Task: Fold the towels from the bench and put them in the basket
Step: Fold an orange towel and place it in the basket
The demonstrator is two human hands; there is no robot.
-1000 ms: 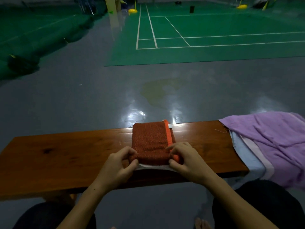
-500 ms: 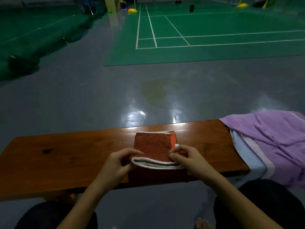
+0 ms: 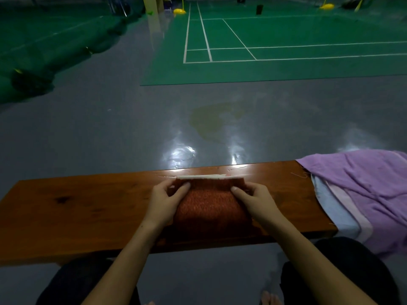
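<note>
The left hand (image 3: pixel 164 200) and right hand (image 3: pixel 256 200) each pinch a far corner of the folded orange towel (image 3: pixel 209 208) — thumbs on top, fingers curled around its edges — which lies mid-way along the wooden surface (image 3: pixel 88 205). Purple towels (image 3: pixel 363 190) drape the surface's right end — beyond, the green court (image 3: pixel 286 40).
</note>
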